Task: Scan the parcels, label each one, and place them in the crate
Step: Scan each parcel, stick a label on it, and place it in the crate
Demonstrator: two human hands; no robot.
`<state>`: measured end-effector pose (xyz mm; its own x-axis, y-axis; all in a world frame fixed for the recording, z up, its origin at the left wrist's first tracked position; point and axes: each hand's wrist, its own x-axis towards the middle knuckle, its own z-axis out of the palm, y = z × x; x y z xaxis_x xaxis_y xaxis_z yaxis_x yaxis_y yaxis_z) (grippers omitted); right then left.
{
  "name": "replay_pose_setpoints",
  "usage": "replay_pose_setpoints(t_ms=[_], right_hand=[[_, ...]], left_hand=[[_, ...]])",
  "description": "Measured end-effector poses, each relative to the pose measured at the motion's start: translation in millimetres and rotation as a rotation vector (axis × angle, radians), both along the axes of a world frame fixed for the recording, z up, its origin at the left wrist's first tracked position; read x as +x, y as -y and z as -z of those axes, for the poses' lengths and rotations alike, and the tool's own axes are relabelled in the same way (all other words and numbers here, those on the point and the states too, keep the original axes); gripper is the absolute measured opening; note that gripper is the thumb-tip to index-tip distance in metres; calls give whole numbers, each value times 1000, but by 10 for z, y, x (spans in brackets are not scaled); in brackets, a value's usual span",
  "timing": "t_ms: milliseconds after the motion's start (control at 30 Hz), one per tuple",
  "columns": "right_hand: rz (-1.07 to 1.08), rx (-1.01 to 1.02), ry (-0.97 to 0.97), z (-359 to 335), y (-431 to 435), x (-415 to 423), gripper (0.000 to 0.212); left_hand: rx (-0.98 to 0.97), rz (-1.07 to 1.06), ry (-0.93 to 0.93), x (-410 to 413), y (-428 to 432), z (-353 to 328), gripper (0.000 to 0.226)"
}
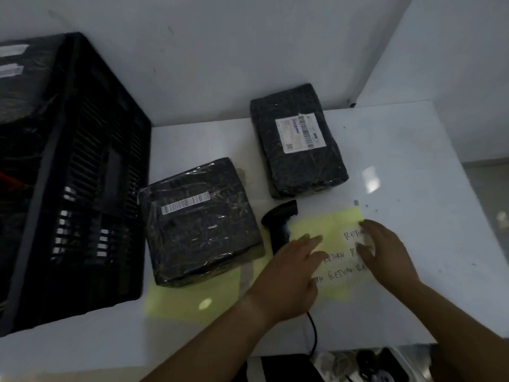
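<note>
Left hand [292, 271] flat, empty, pins label sheet [327, 224] near worktop [399, 150] front edge; right hand [385, 255] grip indeterminate. Advise peeling one corner slowly.

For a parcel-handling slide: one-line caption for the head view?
Left hand and right hand at a yellow sheet of RETURN labels, beside scanner, near parcel, far parcel and crate.

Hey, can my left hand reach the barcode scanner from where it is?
Probably yes: the left hand, open and empty, is right over the handle of the barcode scanner, with nothing between them.
</note>
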<state>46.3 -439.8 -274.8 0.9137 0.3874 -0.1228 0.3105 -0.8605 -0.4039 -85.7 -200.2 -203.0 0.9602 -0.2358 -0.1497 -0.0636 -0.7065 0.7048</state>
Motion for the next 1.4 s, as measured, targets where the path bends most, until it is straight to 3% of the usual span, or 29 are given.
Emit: replay_pose_setpoints(t_ms=[100, 233, 433, 533, 700, 1400], right_hand=[[-97, -92, 6, 55, 44, 9, 49], [-123, -43, 7, 51, 15, 37, 50], [-134, 48, -26, 60, 47, 285, 37], [-62, 109, -1, 110, 126, 405, 25], [-120, 119, 62, 206, 165, 381, 16], [-152, 150, 98, 233, 146, 356, 10]], left_hand=[[168, 106, -190, 223, 268, 204, 64], [369, 132, -308, 458, 427, 371, 76], [518, 134, -363, 668, 561, 521, 95], [519, 132, -390, 784, 610, 533, 101], [557, 157, -442, 877, 589, 564, 123], [519, 168, -407, 867, 534, 608, 123]])
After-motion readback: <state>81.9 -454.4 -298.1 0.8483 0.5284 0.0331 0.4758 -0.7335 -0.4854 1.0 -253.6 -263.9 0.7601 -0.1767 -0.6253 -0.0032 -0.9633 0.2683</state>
